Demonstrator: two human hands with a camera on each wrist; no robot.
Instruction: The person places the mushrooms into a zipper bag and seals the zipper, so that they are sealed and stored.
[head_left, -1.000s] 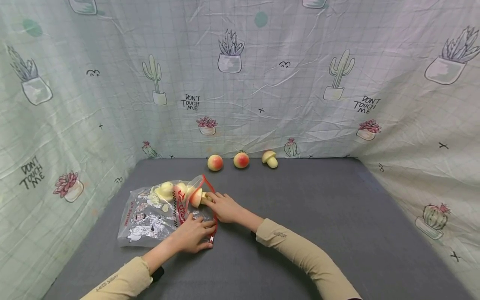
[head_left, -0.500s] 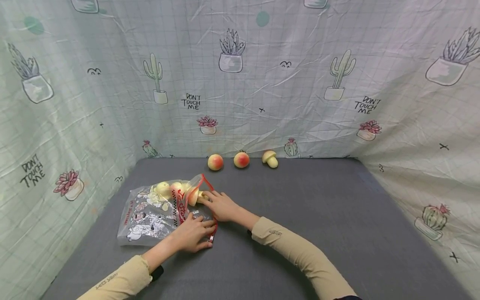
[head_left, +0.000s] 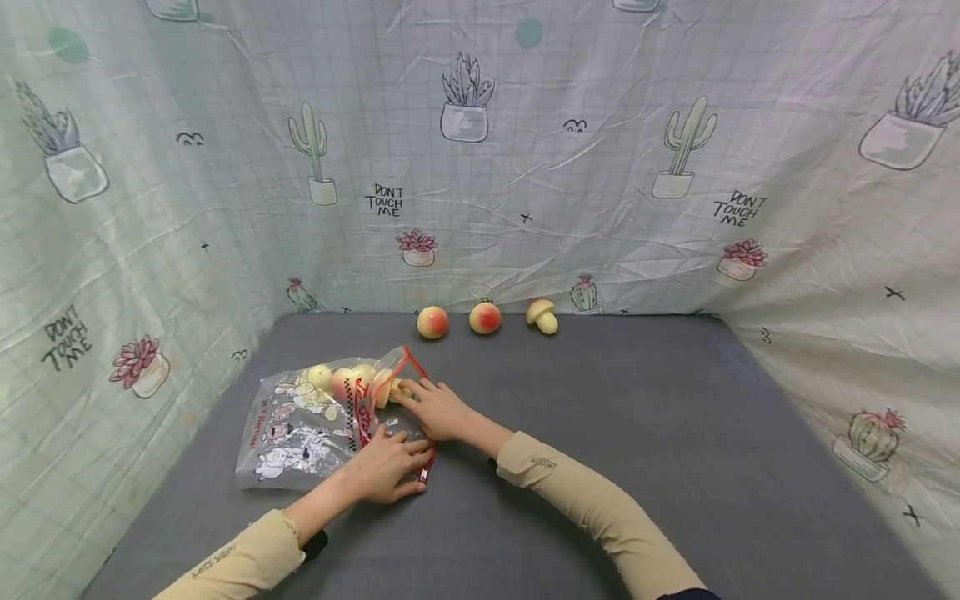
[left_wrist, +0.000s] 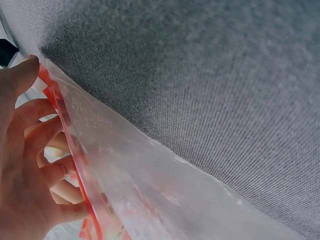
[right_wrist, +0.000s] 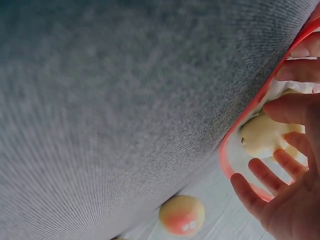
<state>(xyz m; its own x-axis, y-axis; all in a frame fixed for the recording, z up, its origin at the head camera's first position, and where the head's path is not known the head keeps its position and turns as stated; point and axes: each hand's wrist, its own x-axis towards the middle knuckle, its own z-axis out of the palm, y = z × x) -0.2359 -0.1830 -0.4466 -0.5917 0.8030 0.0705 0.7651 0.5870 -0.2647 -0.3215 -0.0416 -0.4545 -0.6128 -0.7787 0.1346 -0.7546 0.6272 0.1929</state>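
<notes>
1. One clear printed bag (head_left: pixel 300 458) lies flat on the left of the one grey table (head_left: pixel 637 433); its mouth, bordered by a red edge (left_wrist: pixel 75 147), faces right in the head view; its long axis runs roughly left to right.
2. One pale-stemmed mushroom (head_left: pixel 384 395) sits at that mouth; its cap points left, into the bag, its stem right, outward; its long axis lies close to level, left to right.
3. Deeper in the bag are at least three more pale or pinkish pieces (head_left: pixel 318 377); the plastic and print blur them, so I cannot tell the exact count.
4. Two hands are at work; the right hand (head_left: pixel 442 412) has the stem between its thumb and fingers, partly closed, the remaining fingers loosely extended.
5. The left hand (head_left: pixel 386 467) rests on the bag near the mouth, fingers spread and slightly bent against the red edge; I cannot tell whether it pinches the plastic.
6. Three pieces stand in a row at the table's far side, apart from one another: two round red-and-yellow fruits (head_left: pixel 432 322), then one far mushroom (head_left: pixel 542 314), its cap up and left, its stem down and right, its long axis diagonal.
7. Two beige sleeves (head_left: pixel 600 508) cover the forearms; one plant-printed cloth (head_left: pixel 600 208) hangs around the table.
</notes>
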